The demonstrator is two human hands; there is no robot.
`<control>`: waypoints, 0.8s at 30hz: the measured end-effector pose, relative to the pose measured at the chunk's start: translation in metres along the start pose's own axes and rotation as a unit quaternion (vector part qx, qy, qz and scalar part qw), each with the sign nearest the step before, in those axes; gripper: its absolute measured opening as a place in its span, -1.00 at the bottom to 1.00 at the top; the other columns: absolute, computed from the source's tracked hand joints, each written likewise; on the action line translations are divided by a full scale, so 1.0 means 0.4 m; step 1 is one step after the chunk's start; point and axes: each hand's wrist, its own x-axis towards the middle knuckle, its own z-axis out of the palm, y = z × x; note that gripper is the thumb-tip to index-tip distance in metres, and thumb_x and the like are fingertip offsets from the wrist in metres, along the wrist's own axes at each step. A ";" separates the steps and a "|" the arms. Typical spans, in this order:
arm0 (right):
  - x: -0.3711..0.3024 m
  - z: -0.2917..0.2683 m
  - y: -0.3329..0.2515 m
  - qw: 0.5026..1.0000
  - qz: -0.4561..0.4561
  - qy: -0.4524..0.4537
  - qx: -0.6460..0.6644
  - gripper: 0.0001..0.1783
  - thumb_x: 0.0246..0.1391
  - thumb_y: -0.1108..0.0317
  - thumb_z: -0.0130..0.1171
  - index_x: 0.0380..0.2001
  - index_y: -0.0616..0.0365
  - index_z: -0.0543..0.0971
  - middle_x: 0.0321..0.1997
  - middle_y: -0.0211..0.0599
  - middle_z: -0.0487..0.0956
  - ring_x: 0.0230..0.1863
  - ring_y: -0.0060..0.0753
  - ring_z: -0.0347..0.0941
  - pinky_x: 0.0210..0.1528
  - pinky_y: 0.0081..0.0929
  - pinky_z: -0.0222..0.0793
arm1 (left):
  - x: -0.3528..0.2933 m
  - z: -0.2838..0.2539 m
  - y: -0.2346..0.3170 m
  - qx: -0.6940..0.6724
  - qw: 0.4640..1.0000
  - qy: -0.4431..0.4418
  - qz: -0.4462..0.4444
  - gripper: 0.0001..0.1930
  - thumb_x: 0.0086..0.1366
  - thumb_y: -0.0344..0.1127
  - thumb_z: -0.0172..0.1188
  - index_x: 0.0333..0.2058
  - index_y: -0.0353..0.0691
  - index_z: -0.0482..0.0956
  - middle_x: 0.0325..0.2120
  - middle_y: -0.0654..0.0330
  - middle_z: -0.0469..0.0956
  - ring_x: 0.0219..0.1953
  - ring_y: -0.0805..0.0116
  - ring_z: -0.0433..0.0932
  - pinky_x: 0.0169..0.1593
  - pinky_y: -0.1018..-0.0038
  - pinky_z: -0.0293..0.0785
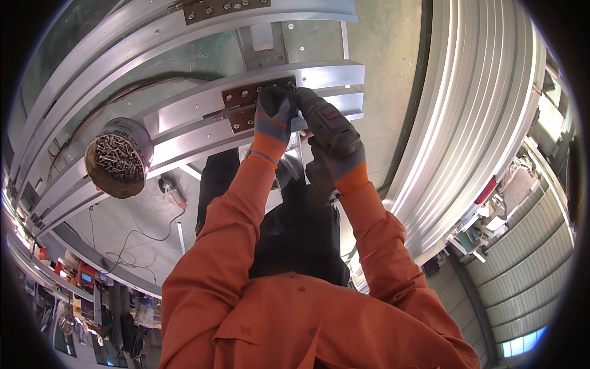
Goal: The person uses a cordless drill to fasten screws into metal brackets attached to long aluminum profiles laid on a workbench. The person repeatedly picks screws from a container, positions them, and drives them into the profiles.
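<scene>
My right hand (345,161), in a grey and orange glove, grips a dark power drill (329,126) by its handle. The drill's nose points up and to the left, at the end of a brown hinge plate (251,92) on a silver metal profile (187,112). Close beside that nose, my left hand (275,117) is closed over the plate, its dark gloved fingertips drawn together. What they hold, if anything, is hidden. Several screws show in the plate, and a second brown plate (242,120) lies just below, partly covered by my left hand.
A bucket (126,130) full of screws stands on the profiles to the left. Below it, an angle grinder (173,192) with a cord lies on the floor. Another brown plate (224,7) sits on the farther profile. Long silver panels (458,111) are stacked at the right.
</scene>
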 end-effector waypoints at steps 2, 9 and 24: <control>-0.003 -0.009 -0.027 0.999 0.014 -0.007 0.043 -0.59 0.04 0.36 0.36 -0.02 0.26 0.60 -0.12 -0.15 0.69 -0.11 -0.34 0.62 -0.04 -0.40 0.52 | 0.001 -0.008 0.002 0.024 1.000 -0.010 -0.005 -0.77 0.38 -0.43 0.21 -0.02 -0.21 0.47 -0.16 0.27 0.54 -0.10 0.47 0.53 0.02 0.49 0.51; 0.023 -0.035 -0.058 0.997 -0.005 -0.053 -0.057 -0.64 0.00 0.43 0.39 -0.10 0.17 0.60 -0.18 -0.35 0.68 -0.18 -0.44 0.59 -0.13 -0.42 0.53 | 0.005 -0.003 0.010 0.140 0.990 0.029 0.011 -0.76 0.31 -0.42 0.25 -0.07 -0.23 0.47 -0.24 0.19 0.55 -0.23 0.39 0.53 -0.11 0.47 0.49; 0.091 -0.149 -0.017 0.915 -0.059 -0.314 0.247 -0.45 0.45 -0.08 -0.22 0.32 -0.03 0.31 0.39 -0.30 0.33 0.39 -0.34 0.25 0.45 -0.29 0.15 | -0.011 0.248 0.252 0.463 0.833 -0.165 0.252 -0.73 0.04 -0.04 0.28 -0.53 -0.13 0.61 -0.52 0.19 0.57 -0.35 0.10 0.56 -0.14 0.23 0.45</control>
